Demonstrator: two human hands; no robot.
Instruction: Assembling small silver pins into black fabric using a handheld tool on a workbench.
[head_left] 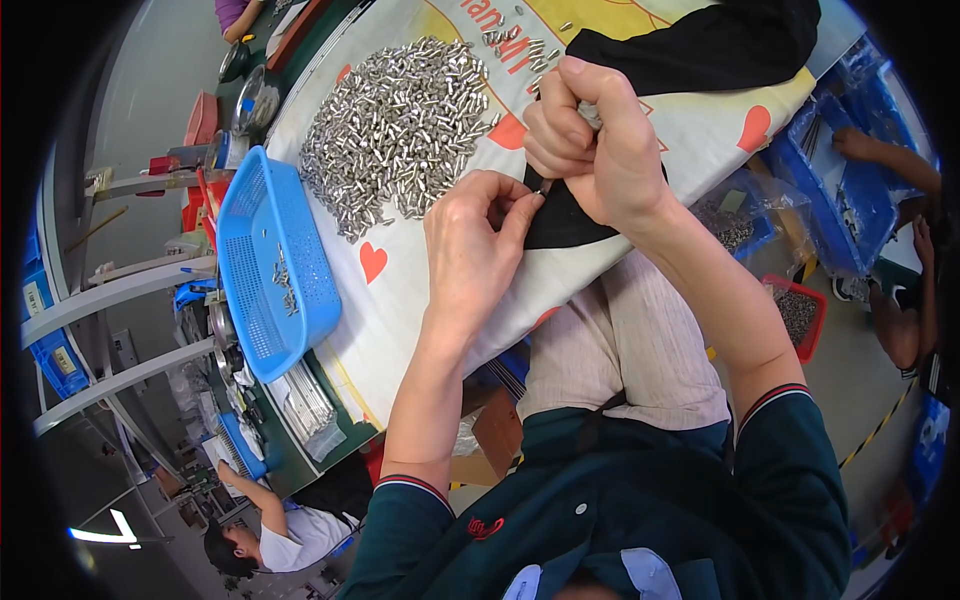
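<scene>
Right hand (600, 140) clenches something indistinct; left hand (468, 235) pinches a metal piece (541, 192), black cloth (565, 222) under its fingers, likely handwork needing steadiness next.

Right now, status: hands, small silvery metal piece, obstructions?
Left hand pinching small silvery metal piece, at black cloth. Right hand closed around mostly hidden greyish object. Right hand partly blocks view of cloth.

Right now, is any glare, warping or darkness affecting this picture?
Head view: the grey rail at left bows with fisheye distortion, and the rim falls to black; also head view: the lower-left light is burnt out white, the metal pieces glint, while the left hand and right hand look fairly sharp.
</scene>
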